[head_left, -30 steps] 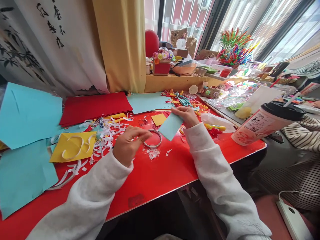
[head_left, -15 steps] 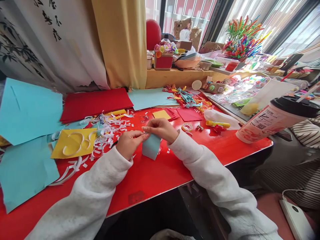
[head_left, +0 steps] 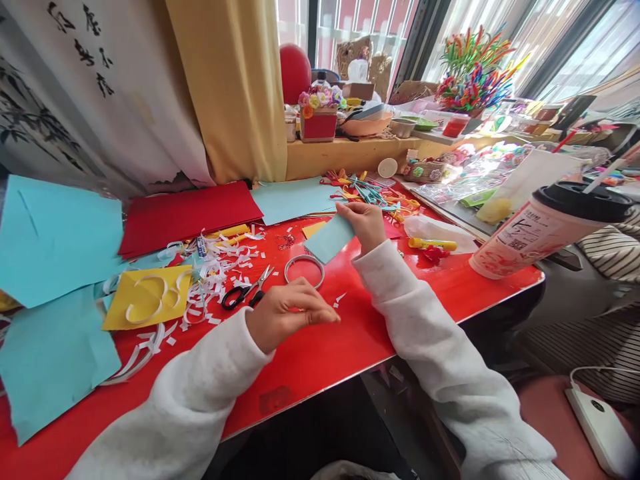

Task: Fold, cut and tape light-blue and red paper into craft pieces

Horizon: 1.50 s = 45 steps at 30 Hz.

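My right hand (head_left: 367,227) pinches a small light-blue paper piece (head_left: 330,239) by its upper right corner, over the middle of the red table (head_left: 320,347). Lower and to the left, my left hand (head_left: 293,313) hovers with fingers pressed together near the thumb; whether anything tiny is between them cannot be made out. Just beyond it a roll of tape (head_left: 304,259) lies on its side. Black-handled scissors (head_left: 250,290), blades parted, rest left of the tape, partly behind my left hand. Part of a yellow paper (head_left: 314,229) shows behind the blue piece.
White paper scraps (head_left: 215,273), a yellow sheet (head_left: 145,300) and large blue sheets (head_left: 60,240) cover the left. Red sheets (head_left: 193,217) lie at the back. A glue stick (head_left: 433,245) and a lidded drink cup (head_left: 545,230) are at right, beside a cluttered sill.
My right hand has moved right and up with the blue paper. My left hand has let go of it and come down toward me. The tape roll and scissors are now exposed.
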### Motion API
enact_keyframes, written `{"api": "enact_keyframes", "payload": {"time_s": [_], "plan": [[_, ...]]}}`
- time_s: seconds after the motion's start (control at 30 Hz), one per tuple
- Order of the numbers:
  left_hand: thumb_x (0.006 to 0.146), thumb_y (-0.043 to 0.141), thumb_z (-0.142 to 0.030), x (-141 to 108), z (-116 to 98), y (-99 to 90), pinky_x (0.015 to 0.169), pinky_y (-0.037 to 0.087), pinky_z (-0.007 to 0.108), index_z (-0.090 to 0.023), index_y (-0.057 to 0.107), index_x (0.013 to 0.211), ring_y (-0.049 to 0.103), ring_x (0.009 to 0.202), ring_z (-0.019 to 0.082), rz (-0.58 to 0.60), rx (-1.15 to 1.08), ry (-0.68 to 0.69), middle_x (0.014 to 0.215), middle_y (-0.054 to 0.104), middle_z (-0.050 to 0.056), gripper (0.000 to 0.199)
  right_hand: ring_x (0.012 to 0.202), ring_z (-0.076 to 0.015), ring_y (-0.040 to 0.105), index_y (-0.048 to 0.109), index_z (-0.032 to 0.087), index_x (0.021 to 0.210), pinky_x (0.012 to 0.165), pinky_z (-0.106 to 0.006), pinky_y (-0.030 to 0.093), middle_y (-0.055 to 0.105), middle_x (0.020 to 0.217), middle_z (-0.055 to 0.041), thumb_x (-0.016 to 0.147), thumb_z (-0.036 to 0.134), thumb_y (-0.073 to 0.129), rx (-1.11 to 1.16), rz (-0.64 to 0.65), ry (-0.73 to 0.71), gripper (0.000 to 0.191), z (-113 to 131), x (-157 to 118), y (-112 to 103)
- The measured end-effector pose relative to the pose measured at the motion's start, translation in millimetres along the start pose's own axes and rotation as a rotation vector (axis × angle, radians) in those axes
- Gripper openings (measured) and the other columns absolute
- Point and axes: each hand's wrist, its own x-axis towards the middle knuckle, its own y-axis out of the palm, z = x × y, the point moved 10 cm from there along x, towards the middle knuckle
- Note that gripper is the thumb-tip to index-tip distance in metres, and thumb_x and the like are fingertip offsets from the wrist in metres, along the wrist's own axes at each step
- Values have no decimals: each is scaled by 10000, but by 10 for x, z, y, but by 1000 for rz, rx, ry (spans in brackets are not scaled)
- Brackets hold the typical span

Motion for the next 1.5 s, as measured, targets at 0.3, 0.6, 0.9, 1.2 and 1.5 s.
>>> {"api": "enact_keyframes", "payload": {"time_s": [0.3,0.6,0.9,1.2,1.5], "plan": [[785,414,-300,-67,171,-366,945,300,366,-114,435,1148,375,1104,206,-445,774,-39,1197,436,114,408,651,-102,531,533,132,989,584,-237,456,572,734,-27,719,316,504,432,581,287,328,133,-590,879],[683,532,-397,-129,254,-563,875,376,349,-168,486,1104,501,981,209,-526,503,-198,1090,547,74,481,412,-43,368,373,153,1146,384,-169,326,369,471,84,674,246,580,385,600,147,524,292,-617,806],[655,559,-339,-268,720,-697,653,470,268,-165,535,1041,571,819,192,-649,-321,-377,919,626,58,424,534,-81,473,429,170,1105,454,-195,377,521,626,13,670,357,558,336,724,132,490,421,-688,834],[650,540,-307,-313,556,-845,499,392,200,-183,633,891,537,655,127,-743,-154,-397,805,633,19,286,624,-85,480,608,118,779,553,-212,378,554,681,-10,659,344,553,233,764,111,262,313,-613,754],[653,522,-334,-244,596,-706,584,452,284,-170,626,856,567,717,184,-578,-253,-445,785,629,42,281,598,-94,461,616,112,754,524,-217,353,546,640,-12,680,357,512,100,731,70,276,309,-590,707]]}}
